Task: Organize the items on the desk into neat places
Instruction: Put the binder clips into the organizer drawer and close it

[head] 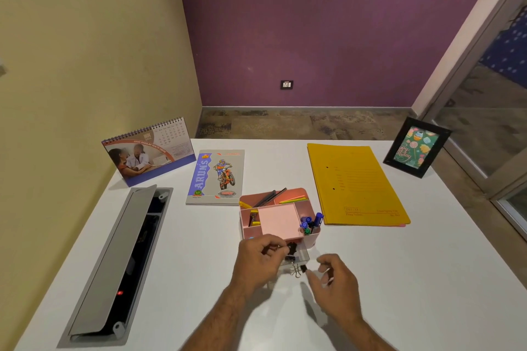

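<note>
Lower centre: left hand [261, 258] pinching a binder clip [290, 249] over the organizer's clear drawer [299, 258]. Right hand [333, 282] fingers curled, pinching another clip [302, 268] just beside it.

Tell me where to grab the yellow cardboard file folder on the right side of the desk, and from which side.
Take the yellow cardboard file folder by its near right corner, coming from the right. It lies flat on the white desk, so only edges offer a hold. That side is bare desk, while the pink plastic organizer crowds its near left corner. Probably slide a thumb under and pinch.
</note>
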